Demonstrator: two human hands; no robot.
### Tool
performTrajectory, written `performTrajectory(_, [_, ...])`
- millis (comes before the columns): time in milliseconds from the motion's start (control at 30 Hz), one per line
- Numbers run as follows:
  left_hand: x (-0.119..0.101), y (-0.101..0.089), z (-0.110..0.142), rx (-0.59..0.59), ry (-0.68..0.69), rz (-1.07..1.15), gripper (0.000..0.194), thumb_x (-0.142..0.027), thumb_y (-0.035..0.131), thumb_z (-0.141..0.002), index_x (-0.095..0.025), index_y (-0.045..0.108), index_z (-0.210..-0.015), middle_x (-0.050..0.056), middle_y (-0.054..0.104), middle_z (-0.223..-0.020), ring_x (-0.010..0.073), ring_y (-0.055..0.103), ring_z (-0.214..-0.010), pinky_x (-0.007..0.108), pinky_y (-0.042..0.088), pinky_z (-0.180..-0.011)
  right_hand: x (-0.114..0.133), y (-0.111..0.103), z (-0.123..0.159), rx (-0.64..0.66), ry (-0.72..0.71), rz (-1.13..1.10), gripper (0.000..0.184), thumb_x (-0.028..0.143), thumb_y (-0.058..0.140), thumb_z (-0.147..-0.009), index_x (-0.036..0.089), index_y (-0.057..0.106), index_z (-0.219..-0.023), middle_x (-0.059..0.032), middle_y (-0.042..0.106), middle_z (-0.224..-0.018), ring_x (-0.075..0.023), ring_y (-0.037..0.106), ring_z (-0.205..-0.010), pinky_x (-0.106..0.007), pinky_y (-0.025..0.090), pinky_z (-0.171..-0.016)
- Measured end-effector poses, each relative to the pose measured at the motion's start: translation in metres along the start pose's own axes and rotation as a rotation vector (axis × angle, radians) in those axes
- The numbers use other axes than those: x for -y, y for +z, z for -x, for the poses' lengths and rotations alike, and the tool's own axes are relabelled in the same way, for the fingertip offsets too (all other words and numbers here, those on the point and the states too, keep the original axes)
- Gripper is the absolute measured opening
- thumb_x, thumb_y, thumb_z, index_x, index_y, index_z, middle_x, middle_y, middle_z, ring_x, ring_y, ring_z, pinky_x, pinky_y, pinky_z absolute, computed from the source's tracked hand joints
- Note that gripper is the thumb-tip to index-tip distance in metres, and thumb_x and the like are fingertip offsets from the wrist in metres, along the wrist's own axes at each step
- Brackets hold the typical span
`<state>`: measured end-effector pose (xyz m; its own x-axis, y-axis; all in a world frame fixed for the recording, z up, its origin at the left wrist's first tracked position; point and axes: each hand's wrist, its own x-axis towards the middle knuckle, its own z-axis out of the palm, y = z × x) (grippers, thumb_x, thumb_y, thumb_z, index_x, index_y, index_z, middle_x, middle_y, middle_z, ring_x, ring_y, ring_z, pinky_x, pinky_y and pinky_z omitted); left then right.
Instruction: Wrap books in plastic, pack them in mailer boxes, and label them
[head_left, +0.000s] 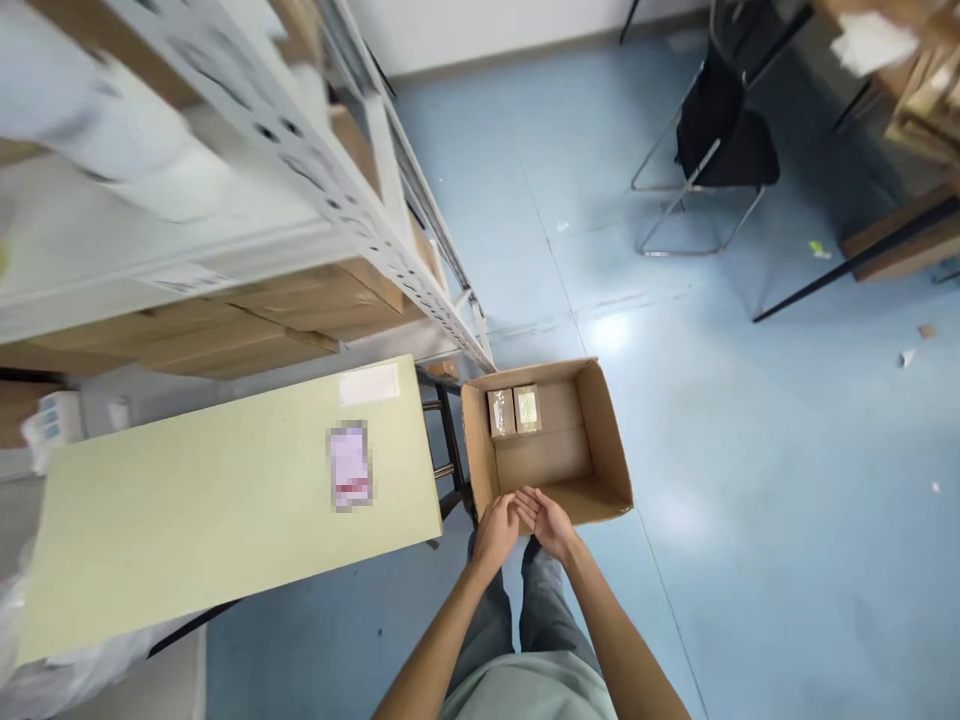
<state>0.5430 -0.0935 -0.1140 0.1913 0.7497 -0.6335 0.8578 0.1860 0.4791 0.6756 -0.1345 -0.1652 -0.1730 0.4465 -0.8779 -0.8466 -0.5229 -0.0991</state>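
An open cardboard box point(600, 440) stands on the blue floor in front of me. Two small brown packets point(514, 411) lie side by side at its far left corner. My left hand point(496, 530) and my right hand point(547, 520) meet at the box's near edge, fingertips touching each other. The fingers of both are loosely curled toward each other, and nothing shows in them. My legs in grey trousers are below the hands.
A pale yellow tabletop point(225, 500) with a small card point(349, 466) lies to the left. White metal shelving point(360, 210) holding cardboard boxes rises behind it. A black chair point(712, 150) stands at the back right, near stacked cartons point(922, 90).
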Motion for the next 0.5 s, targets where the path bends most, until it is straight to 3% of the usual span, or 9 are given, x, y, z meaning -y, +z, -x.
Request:
performTrajectory(133, [0.016,-0.024,0.057,-0.191,0.018,0.383,0.04,-0.02,0.047,-0.096,-0.018,0.073,-0.126,0.013,0.081,-0.126,0.0245,0.077,-0.12,0.042,0.058,-0.11,0.013,0.017,0.056,0.192,-0.007,0.084,0.026,0.031,0.064,-0.104,0.015,0.074,-0.123,-0.0147,0.078,-0.134,-0.0186,0.077,-0.121,-0.033,0.057,-0.109])
performTrajectory(300, [0.032,-0.068,0.122,-0.401,0.072,0.688,0.044,-0.055,0.057,-0.092,-0.022,0.076,-0.115,0.012,0.084,-0.109,0.029,0.081,-0.106,0.046,0.063,-0.102,0.022,0.06,0.114,0.346,0.017,0.217,0.034,0.034,0.075,-0.099,0.015,0.074,-0.127,-0.0166,0.075,-0.141,-0.0211,0.075,-0.125,-0.034,0.056,-0.11])
performTrajectory(400, [0.041,-0.104,0.166,-0.525,0.035,0.808,0.054,-0.067,0.064,-0.084,-0.023,0.078,-0.113,0.012,0.084,-0.104,0.031,0.081,-0.103,0.045,0.065,-0.098,0.012,0.095,0.142,0.413,0.037,0.32,0.038,0.037,0.08,-0.096,0.016,0.076,-0.126,-0.0161,0.076,-0.139,-0.0213,0.077,-0.122,-0.033,0.057,-0.109])
performTrajectory(500, [0.062,-0.133,0.215,-0.658,0.011,0.931,0.056,-0.07,0.07,-0.081,-0.025,0.079,-0.113,0.011,0.084,-0.103,0.032,0.081,-0.105,0.044,0.065,-0.097,-0.016,0.139,0.165,0.504,0.042,0.437,0.036,0.04,0.083,-0.093,0.019,0.079,-0.122,-0.0142,0.077,-0.137,-0.0214,0.077,-0.122,-0.033,0.056,-0.111])
